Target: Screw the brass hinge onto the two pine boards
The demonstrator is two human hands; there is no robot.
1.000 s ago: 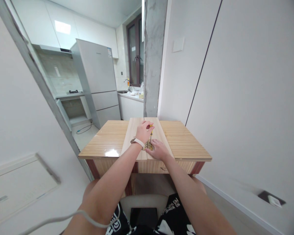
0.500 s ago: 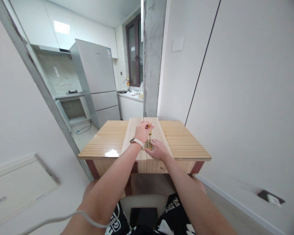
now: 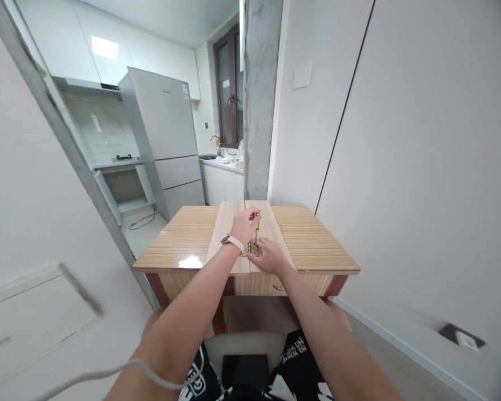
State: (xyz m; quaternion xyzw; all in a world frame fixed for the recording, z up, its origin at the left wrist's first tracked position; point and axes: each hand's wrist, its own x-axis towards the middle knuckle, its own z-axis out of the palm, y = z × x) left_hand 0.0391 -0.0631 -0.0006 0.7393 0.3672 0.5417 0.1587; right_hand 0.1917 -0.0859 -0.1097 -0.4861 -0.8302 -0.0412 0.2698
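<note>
My left hand (image 3: pixel 244 223), with a pale-banded watch on its wrist, is closed round the yellow-and-dark handle of a screwdriver (image 3: pixel 257 221). The screwdriver stands nearly upright, its shaft pointing down at a brass-coloured hinge (image 3: pixel 250 247). That hinge lies across the seam between two pale wooden boards (image 3: pixel 223 234). My right hand (image 3: pixel 270 254) rests low on the right board, thumb and fingers pressed at the hinge's right side close to the screwdriver's shaft. The tip and any screw under it are too small to make out.
The boards lie on a striped wooden table (image 3: pixel 317 239) with a drawer handle (image 3: pixel 278 288) at its front. A white cable (image 3: pixel 137 362) crosses my left forearm. Beyond are a fridge (image 3: pixel 162 122), a concrete pillar (image 3: pixel 259 111) and a sink counter (image 3: pixel 221 181).
My left hand has turned slightly on the screwdriver's handle, and the handle's top has shifted a little to the right. My right hand and the hinge look unchanged.
</note>
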